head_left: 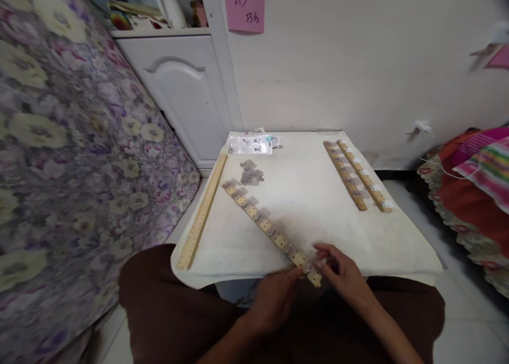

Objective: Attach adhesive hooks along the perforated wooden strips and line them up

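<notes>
A wooden strip with holes (280, 240) lies slantwise across the table, its near end at the table's front edge. Small metal fittings with clear plastic tabs sit along it at intervals. My left hand (276, 297) grips the strip near that end from below and the left. My right hand (344, 274) is closed in a pinch beside the fitting nearest me; whatever is between its fingertips is too small to make out. A small pile of clear plastic pieces (251, 175) lies beyond the strip's far end.
A bare perforated wooden strip (202, 215) runs along the table's left edge. Two fitted strips, one brown (345, 175) and one lighter (365, 175), lie at the right. Clear packaging (250, 145) is at the back left. The pale tablecloth (302, 189) reaches the wall.
</notes>
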A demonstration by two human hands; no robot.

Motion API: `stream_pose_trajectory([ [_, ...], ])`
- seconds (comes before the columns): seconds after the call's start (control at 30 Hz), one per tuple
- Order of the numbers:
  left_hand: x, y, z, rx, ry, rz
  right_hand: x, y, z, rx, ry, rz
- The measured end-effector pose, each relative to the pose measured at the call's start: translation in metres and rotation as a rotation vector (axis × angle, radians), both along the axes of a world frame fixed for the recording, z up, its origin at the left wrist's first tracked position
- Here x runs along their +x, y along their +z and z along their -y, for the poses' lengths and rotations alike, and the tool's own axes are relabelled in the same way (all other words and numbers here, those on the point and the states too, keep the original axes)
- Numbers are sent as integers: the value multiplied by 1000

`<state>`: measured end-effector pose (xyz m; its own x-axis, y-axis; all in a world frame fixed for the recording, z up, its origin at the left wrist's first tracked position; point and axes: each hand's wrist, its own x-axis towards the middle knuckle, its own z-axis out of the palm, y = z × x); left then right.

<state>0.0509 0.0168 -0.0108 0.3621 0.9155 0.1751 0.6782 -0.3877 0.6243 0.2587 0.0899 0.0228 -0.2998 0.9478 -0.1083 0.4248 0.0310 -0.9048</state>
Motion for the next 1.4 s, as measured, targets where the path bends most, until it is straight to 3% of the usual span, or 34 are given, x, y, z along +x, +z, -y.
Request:
stream_pose_trajectory([
  [0.13, 2, 13, 4, -127, 151, 142, 18, 1, 9, -77, -84, -71],
  [0.27, 13, 23, 5, -518, 290, 496, 28, -5, 26, -274, -55, -134],
  [0.4, 27, 21, 1, -888, 347, 871, 17, -20, 38, -411, 10, -199],
  [0.57, 36, 16, -9, -1079, 472, 1060, -2, -32, 41, -458, -24, -294],
  [0.87, 47, 26, -13, -1052, 521, 1128, -10, -38, 39, -447, -53, -348],
  [1.23, 53, 18, -11, -982, 573, 1190, -22, -38, 45, -426, -178, -378],
  [1.4, 53, 13, -10, -968, 593, 1192, -23, -49, 45, -463, -168, -438],
])
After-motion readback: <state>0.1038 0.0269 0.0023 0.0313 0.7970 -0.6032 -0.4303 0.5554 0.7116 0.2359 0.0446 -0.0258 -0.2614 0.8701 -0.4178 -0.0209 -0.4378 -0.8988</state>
